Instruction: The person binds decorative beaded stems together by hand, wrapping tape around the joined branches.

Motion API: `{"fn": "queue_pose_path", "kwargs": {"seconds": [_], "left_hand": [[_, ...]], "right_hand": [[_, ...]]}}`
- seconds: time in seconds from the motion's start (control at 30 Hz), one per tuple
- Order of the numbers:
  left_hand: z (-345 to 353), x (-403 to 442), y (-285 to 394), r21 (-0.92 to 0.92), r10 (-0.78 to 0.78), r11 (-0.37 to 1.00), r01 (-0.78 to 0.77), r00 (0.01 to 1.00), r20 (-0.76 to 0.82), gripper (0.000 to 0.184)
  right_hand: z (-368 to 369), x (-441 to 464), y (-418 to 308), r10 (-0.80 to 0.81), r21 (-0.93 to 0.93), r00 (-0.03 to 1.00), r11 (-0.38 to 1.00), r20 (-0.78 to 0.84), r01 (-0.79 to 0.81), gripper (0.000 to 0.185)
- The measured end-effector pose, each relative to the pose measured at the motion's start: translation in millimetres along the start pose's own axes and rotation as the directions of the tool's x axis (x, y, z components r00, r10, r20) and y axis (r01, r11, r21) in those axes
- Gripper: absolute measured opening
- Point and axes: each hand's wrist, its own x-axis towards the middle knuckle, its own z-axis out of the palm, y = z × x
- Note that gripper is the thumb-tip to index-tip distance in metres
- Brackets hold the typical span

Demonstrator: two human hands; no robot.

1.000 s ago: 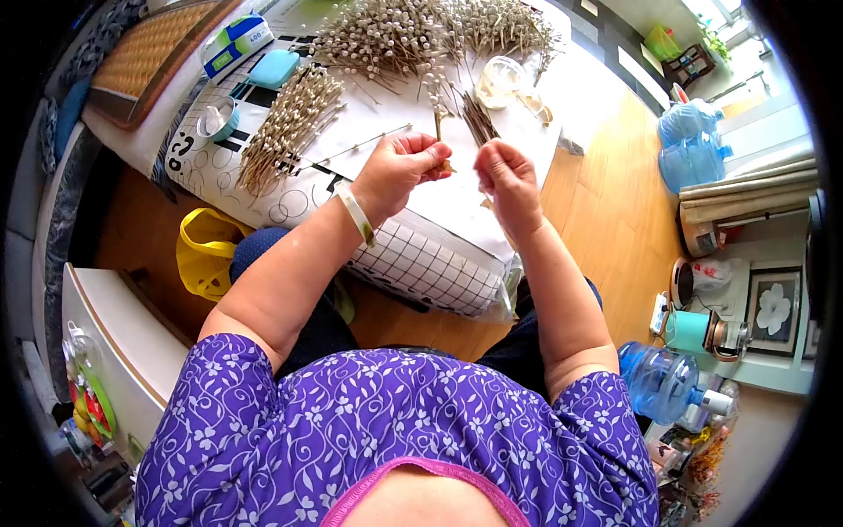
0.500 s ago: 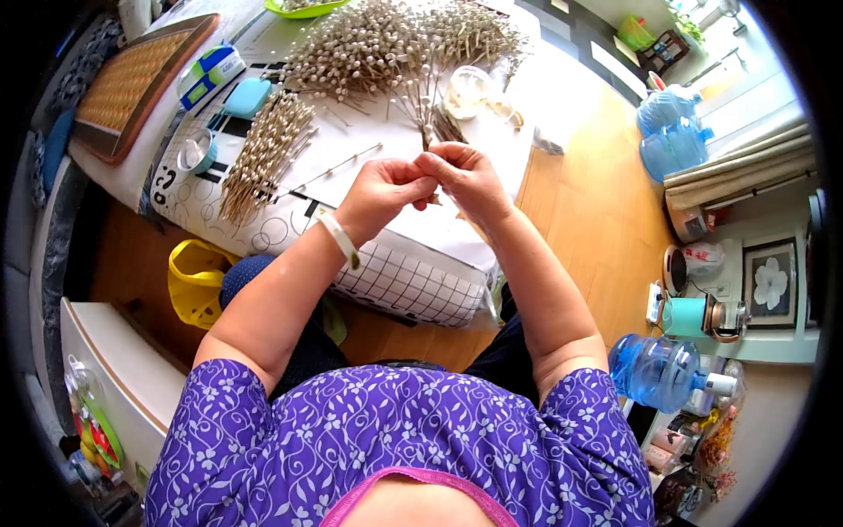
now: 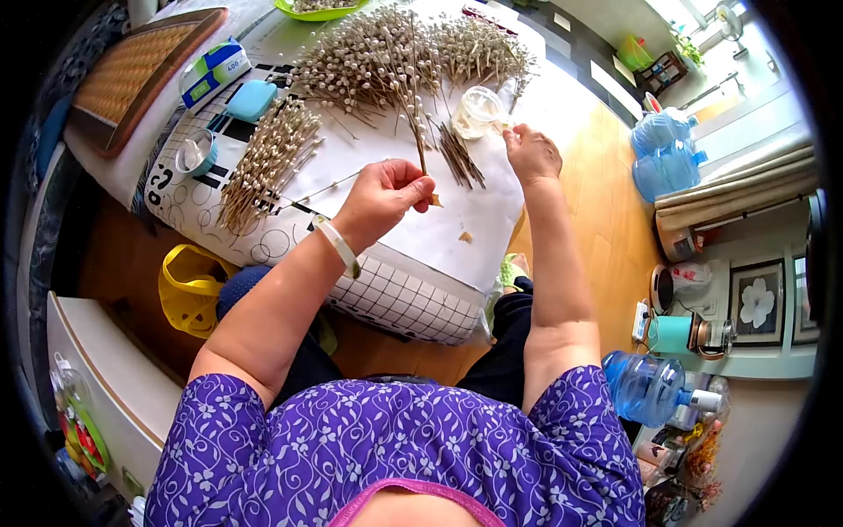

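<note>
My left hand (image 3: 386, 195) pinches an upright dried flower stem (image 3: 421, 145) topped with pale round buds. A small tan scrap (image 3: 436, 201) shows at its fingertips. My right hand (image 3: 534, 153) is at the table's right edge, beside a clear round tub (image 3: 479, 112); its fingers are curled together, and what they hold is hidden. Between the hands lies a bundle of bare brown stems (image 3: 460, 156). A large heap of budded stems (image 3: 364, 61) covers the back of the table, and a smaller sheaf (image 3: 270, 158) lies to the left.
A light-blue box (image 3: 251, 101), a tissue pack (image 3: 215, 72) and a roll of tape (image 3: 197, 153) sit at the table's left. Another tan scrap (image 3: 465, 237) lies near the front. A yellow bag (image 3: 189, 290) is below, and water bottles (image 3: 663, 162) stand at right.
My right hand has left my left hand and moved right to beside the clear tub. My left hand keeps the stem, and the bare stem bundle is now uncovered.
</note>
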Motion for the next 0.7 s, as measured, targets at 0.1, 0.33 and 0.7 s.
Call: {"fn": "queue_pose_path", "kwargs": {"seconds": [0.1, 0.33, 0.7], "left_hand": [[0, 2, 2, -0.020, -0.007, 1.000, 0.006, 0.999, -0.032, 0.015], [-4, 3, 5, -0.084, -0.012, 0.996, 0.006, 0.997, -0.071, 0.015], [-5, 3, 4, -0.140, -0.018, 0.990, -0.004, 0.988, -0.154, 0.016]], "right_hand": [[22, 9, 14, -0.003, -0.028, 0.998, 1.000, 0.063, 0.005, 0.020], [11, 8, 24, -0.064, 0.198, 0.997, 0.979, 0.031, 0.057, 0.025], [-58, -127, -70, -0.407, 0.669, 0.911, 0.660, -0.062, 0.340, 0.009]]}}
